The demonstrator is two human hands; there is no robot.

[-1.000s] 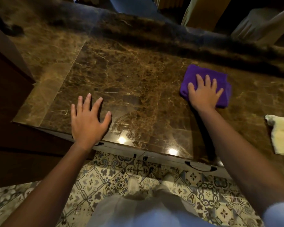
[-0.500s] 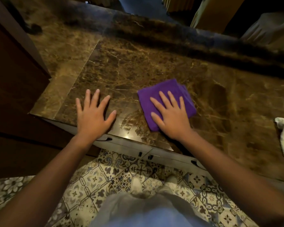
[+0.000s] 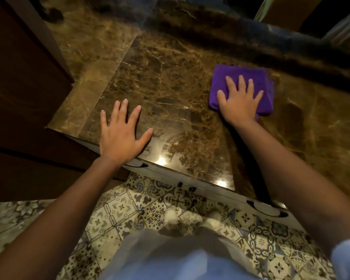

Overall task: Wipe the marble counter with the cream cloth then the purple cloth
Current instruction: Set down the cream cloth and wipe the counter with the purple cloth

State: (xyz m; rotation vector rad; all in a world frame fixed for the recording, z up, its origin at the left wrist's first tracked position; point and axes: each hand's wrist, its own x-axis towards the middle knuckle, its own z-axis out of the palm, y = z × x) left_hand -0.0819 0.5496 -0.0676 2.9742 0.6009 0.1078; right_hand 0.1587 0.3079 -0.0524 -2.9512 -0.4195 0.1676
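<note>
Since half a second ago the purple cloth (image 3: 240, 85) has swept away from the near middle of the desk (image 3: 170, 77), where it lay just beside the left hand, out toward the 1 o'clock side, close under the dark raised back ledge (image 3: 251, 31); the cream cloth, which showed at the far right edge then, is out of view now. Right hand (image 3: 239, 99) lies flat on top of the purple cloth, its fingers (image 3: 241, 82) spread and extended, pressing down rather than curled around anything, so the cloth is pinned under the palm, not pinched. Left hand (image 3: 121, 126) rests flat on bare marble near the front edge at about 10 o'clock from the body, fingers splayed open and holding nothing; it looks like a brace. The folded cloth is roughly square, its slightly longer side running 9 to 3 o'clock, and it reaches past the fingertips toward 12 and past the little finger toward 3. The relation that matters for the coming stroke is that the cloth sits directly beneath the right palm while the unwiped-looking stretch of marble lies toward 9 o'clock, between the two hands, and toward 3 o'clock on the right. I judge this to be the second, purple-cloth stage, with the right hand the only one placed to drive the next pass.
</note>
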